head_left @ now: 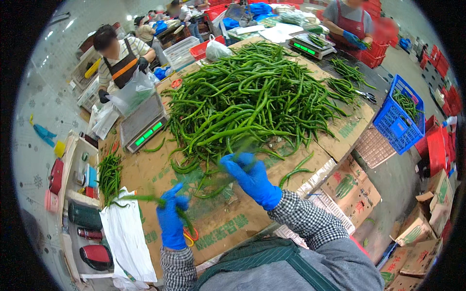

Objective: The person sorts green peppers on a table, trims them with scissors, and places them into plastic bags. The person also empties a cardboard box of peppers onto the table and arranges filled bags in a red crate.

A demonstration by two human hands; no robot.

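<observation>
A big heap of long green chili peppers covers the middle of the cardboard-topped table. My left hand, in a blue glove, is closed round a few green chili peppers that stick out on both sides. Beside its wrist show the orange handles of a pair of scissors. My right hand, also blue-gloved, is at the heap's near edge, its fingers closed on a green chili pepper smeared by motion. A few loose peppers lie right of it.
Left of the heap stands a scale; a smaller pepper pile lies by white paper. Co-workers stand at the far left and far right, near another scale. A blue basket is at right.
</observation>
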